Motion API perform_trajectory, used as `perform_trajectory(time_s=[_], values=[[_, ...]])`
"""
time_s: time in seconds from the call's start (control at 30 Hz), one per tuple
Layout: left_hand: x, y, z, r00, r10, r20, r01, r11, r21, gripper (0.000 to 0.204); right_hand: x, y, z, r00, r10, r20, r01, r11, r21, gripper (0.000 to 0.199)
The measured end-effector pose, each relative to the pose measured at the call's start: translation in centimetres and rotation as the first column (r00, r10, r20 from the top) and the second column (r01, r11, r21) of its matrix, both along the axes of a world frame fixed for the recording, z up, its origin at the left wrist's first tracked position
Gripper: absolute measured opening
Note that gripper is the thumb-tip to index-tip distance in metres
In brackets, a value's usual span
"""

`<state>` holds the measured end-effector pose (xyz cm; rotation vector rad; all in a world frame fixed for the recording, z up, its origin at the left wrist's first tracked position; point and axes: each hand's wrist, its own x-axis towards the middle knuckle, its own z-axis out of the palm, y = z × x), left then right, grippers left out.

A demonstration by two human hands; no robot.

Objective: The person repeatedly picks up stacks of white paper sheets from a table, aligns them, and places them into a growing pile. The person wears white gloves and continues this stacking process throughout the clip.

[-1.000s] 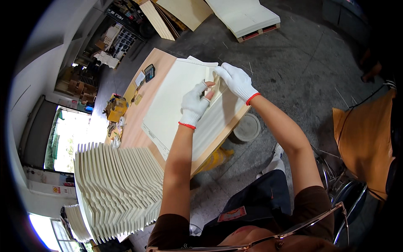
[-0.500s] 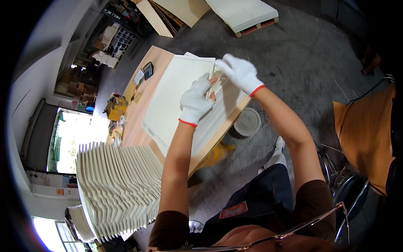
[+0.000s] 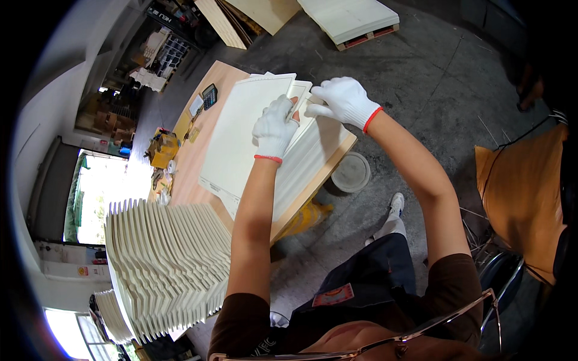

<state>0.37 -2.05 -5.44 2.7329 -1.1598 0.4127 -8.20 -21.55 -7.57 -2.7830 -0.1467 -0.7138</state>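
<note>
My left hand (image 3: 276, 127), in a white glove with red cuff and some bare fingertips, closes on the right edge of a large white sheet (image 3: 241, 126) on the table. Beneath that sheet, the corners of other white sheets (image 3: 303, 90) stick out, turned at a slightly different angle. My right hand (image 3: 346, 102), gloved the same way, hovers by those corners above the table's far right corner. Its thumb and forefinger are apart and I see nothing between them. Whether it touches a sheet I cannot tell.
A wood-coloured table (image 3: 223, 75) bears a calculator (image 3: 209, 96) and a yellow box (image 3: 164, 150). A tall stack of wavy white panels (image 3: 168, 265) stands at near left. A grey round bucket (image 3: 351, 172) sits beside the table; a pallet of white boards (image 3: 352, 21) lies beyond.
My left hand has drawn slightly left with the top sheet, uncovering more sheet corners. The right hand has shifted a little, its thumb and forefinger now apart near the sheet edges.
</note>
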Motion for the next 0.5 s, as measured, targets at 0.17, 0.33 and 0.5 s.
perform_trajectory(time_s=[0.17, 0.33, 0.5], values=[[-0.2, 0.1, 0.0, 0.992, -0.031, -0.125, 0.023, 0.998, -0.064, 0.037, 0.9, 1.6, 0.6, 0.992, 0.026, -0.122, 0.033, 0.887, 0.46, 0.049], [0.5, 1.4, -1.2, 0.916, -0.278, -0.29, 0.158, 0.913, -0.377, 0.034, 1.5, 3.0, -1.2, 0.995, -0.077, -0.069, 0.104, 0.707, 0.699, 0.047], [-0.3, 1.5, -0.8, 0.877, -0.322, -0.356, 0.166, 0.9, -0.403, 0.037, 1.6, 3.2, -2.0, 0.995, -0.093, -0.036, 0.093, 0.725, 0.682, 0.047]])
